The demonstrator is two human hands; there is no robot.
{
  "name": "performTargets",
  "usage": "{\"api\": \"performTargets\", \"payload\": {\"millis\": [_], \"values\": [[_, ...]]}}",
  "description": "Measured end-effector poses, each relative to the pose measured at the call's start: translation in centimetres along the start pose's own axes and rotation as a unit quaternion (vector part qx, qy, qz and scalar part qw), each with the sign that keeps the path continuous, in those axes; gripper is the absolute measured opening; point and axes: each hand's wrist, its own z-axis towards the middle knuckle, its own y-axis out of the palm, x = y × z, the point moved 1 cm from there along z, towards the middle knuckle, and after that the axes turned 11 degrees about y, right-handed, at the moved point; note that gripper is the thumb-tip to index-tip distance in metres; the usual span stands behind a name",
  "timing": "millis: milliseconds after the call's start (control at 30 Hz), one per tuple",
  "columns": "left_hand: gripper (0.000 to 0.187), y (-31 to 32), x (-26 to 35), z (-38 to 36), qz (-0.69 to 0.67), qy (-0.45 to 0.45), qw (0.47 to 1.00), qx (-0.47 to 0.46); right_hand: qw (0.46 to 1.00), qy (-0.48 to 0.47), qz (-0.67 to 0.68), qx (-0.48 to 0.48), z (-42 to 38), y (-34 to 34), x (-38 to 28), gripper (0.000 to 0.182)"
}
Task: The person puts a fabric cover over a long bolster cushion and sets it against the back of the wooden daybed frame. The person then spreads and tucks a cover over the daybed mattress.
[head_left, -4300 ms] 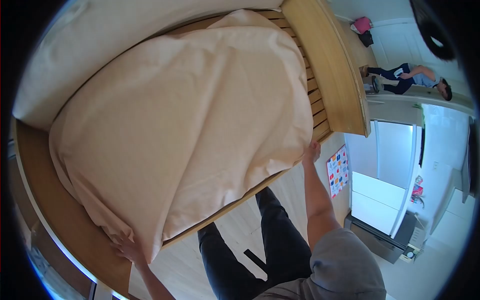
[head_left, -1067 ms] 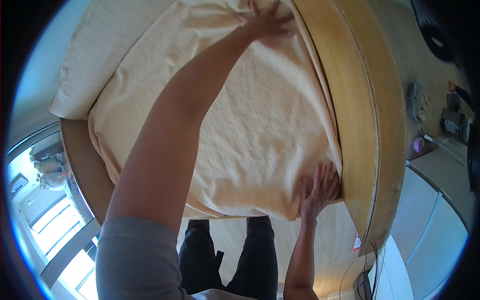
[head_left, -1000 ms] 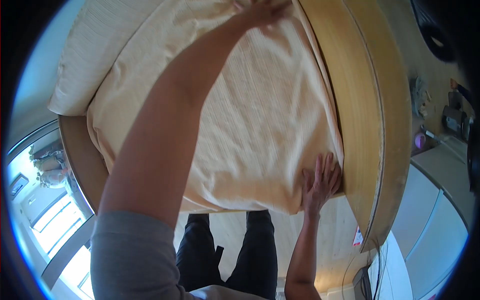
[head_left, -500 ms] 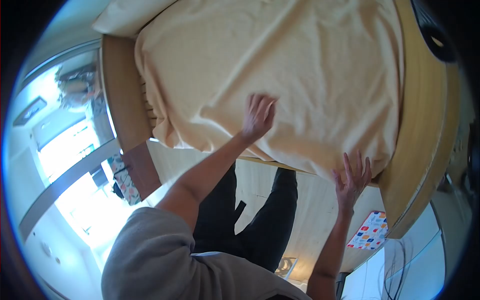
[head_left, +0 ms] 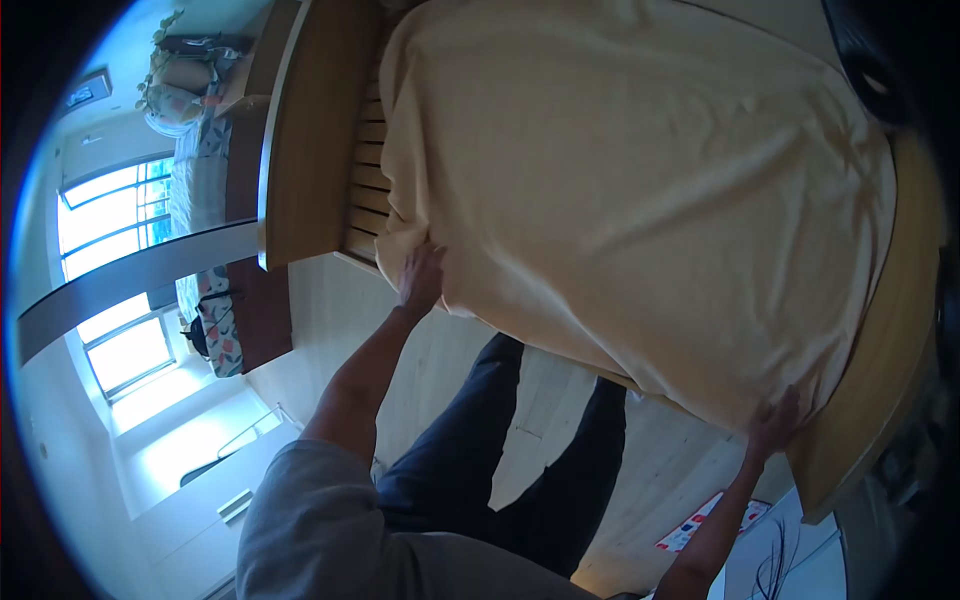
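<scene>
A peach-beige bed sheet (head_left: 620, 190) covers a mattress in a wooden bed frame, with soft folds running across it. At the sheet's near left corner, my left hand (head_left: 423, 277) has its fingers bent onto the cloth, closed on the edge. Over at the near right corner, my right hand (head_left: 774, 424) touches the sheet. Motion blurs its fingers, so their grip does not show.
Wooden slats (head_left: 370, 185) show beside the left bed board (head_left: 315, 130). The right bed board (head_left: 850, 430) curves along the right side. A patterned mat (head_left: 690, 525) lies on the floor (head_left: 340, 320). A mirror and windows (head_left: 130, 360) are at the left.
My left hand has moved left from the middle of the sheet to its near left corner. My right hand has come down onto the near right corner. The view has shifted.
</scene>
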Motion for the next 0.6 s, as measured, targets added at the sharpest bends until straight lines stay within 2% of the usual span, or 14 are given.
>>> {"api": "performTargets", "payload": {"millis": [33, 67, 133, 167, 267, 333, 367, 400, 433, 467, 500, 533, 567, 600], "values": [[0.04, -0.4, -0.9, 1.1, 0.042, 0.085, 0.994, -0.063, 0.985, 0.128, 0.0, -0.112, 0.6, -2.5, -3.1, 0.066], [0.04, -0.1, -3.0, 0.8, 0.04, 0.084, 0.994, -0.057, 0.942, 0.253, 0.002, -0.222, 0.9, -4.2, -5.8, 0.07], [0.048, 1.4, -7.0, 0.0, 0.223, -0.096, 0.96, -0.137, 0.939, 0.244, -0.022, -0.241, 0.5, -0.5, -5.7, 0.076], [0.051, 2.3, -12.2, -2.0, 0.246, -0.1, 0.95, -0.167, 0.937, 0.254, -0.014, -0.238, 0.2, 0.5, -5.9, 0.079], [0.054, -2.3, -15.9, -2.6, 0.198, -0.331, 0.864, -0.323, 0.928, 0.282, -0.006, -0.243, 0.6, 0.2, -7.4, 0.086], [0.05, 5.3, -27.5, -7.4, 0.314, -0.046, 0.837, -0.446, 0.919, 0.307, -0.002, -0.248, 0.7, -0.8, -8.5, 0.088], [0.048, 4.8, -27.0, -6.5, 0.179, -0.152, 0.907, -0.348, 0.913, 0.314, -0.015, -0.258, 0.8, -1.2, -8.8, 0.089], [0.047, 4.2, -26.3, -5.6, 0.031, -0.231, 0.947, -0.22, 0.907, 0.325, -0.028, -0.268, 0.8, -1.8, -9.3, 0.09], [0.046, 3.1, -25.4, -5.1, -0.263, -0.391, 0.882, 0.023, 0.898, 0.361, -0.044, -0.246, 1.2, -2.3, -10.5, 0.086], [0.045, 2.9, -24.0, -4.4, -0.257, -0.36, 0.897, -0.001, 0.888, 0.396, -0.06, -0.225, 1.0, -2.5, -11.5, 0.082], [0.044, 2.7, -22.8, -3.9, -0.247, -0.328, 0.911, -0.021, 0.943, 0.317, -0.006, -0.101, -0.1, 0.8, -11.0, 0.075], [0.043, 2.6, -22.1, -3.9, -0.217, -0.288, 0.932, -0.031, 0.971, 0.232, 0.042, 0.027, -1.7, 3.7, -9.9, 0.07], [0.043, 2.4, -21.4, -4.0, -0.186, -0.245, 0.951, -0.041, 0.978, 0.189, 0.083, 0.02, -3.1, 2.9, -11.8, 0.063], [0.043, 2.4, -21.6, -3.8, -0.25, -0.247, 0.936, -0.026, 0.981, 0.149, 0.12, 0.016, -4.4, 1.1, -15.0, 0.059]]}}
